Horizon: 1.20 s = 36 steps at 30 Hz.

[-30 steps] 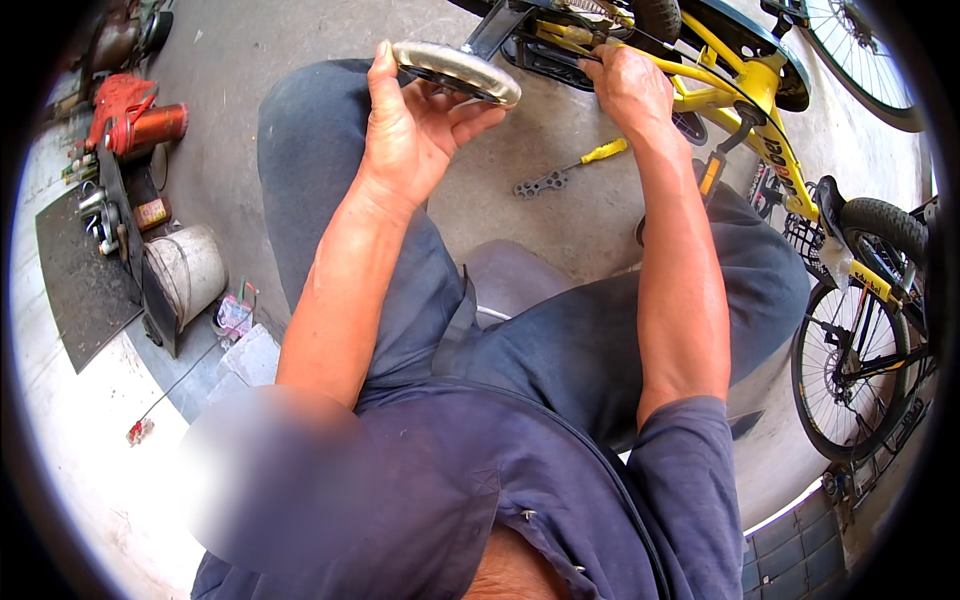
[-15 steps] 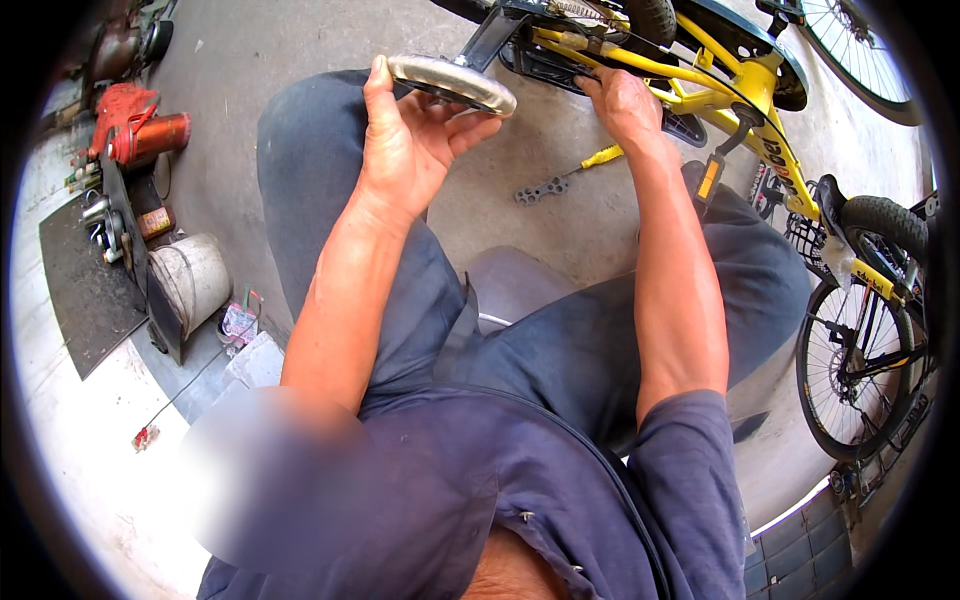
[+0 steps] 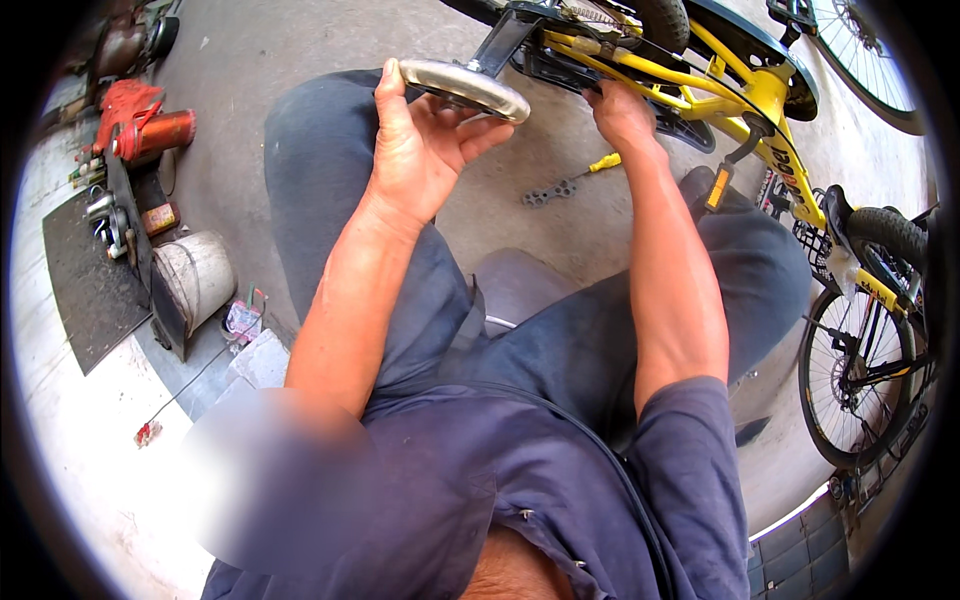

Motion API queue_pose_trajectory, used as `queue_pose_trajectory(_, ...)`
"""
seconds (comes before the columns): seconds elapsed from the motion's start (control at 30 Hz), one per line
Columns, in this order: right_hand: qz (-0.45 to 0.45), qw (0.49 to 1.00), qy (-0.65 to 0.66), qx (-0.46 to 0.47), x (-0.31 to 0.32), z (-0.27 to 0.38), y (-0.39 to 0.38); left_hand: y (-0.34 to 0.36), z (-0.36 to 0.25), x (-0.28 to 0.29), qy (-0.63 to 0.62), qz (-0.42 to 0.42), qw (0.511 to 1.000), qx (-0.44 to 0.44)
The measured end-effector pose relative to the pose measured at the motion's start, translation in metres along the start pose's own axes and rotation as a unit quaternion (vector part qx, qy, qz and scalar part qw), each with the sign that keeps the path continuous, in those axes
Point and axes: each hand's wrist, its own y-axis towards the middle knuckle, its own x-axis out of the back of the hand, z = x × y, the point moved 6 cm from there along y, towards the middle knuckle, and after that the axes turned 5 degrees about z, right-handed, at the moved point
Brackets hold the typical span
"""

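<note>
My left hand is closed round the edge of a small training wheel, thumb on one side and fingers beneath. A black bracket arm joins this wheel to a yellow bicycle lying tipped over. My right hand reaches in under the yellow frame tube beside a black part. Its fingers are bent and their tips are hidden, so what they grip does not show. On the floor between my hands lie a flat grey multi-hole wrench and a yellow-handled tool, partly behind my right forearm.
Close to my right knee is a pedal with an orange reflector. Another bicycle stands at the right. On the left are a dirty white bucket, an orange-red cylinder and a dark mat.
The whole view has shifted slightly. My right hand's fingers now go further in behind the yellow tube. My left hand keeps its hold on the training wheel.
</note>
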Motion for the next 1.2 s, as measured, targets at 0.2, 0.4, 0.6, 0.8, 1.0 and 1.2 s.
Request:
queue_pose_trajectory(0.2,-0.01,1.0,0.016,0.022,0.01,-0.009,-0.017,0.001,-0.001,-0.002,0.01,0.015,1.0,-0.015)
queue_pose_trajectory(0.4,-0.025,0.998,0.036,0.045,0.009,-0.028,-0.024,0.002,0.0,0.001,0.007,0.009,1.0,-0.012)
queue_pose_trajectory(0.6,-0.036,0.993,0.085,0.074,0.036,-0.014,-0.036,0.003,0.002,0.0,0.001,0.001,1.0,-0.026)
queue_pose_trajectory(0.8,-0.064,0.989,0.083,0.109,0.07,0.019,-0.05,0.002,0.001,0.001,0.008,0.008,1.0,-0.027)
queue_pose_trajectory(1.0,-0.101,0.981,0.088,0.14,0.087,0.031,-0.054,0.002,0.001,-0.002,-0.007,0.009,1.0,-0.022)
queue_pose_trajectory(1.2,-0.144,0.967,0.128,0.167,0.103,0.043,-0.059,0.004,0.003,0.002,-0.017,0.016,1.0,-0.015)
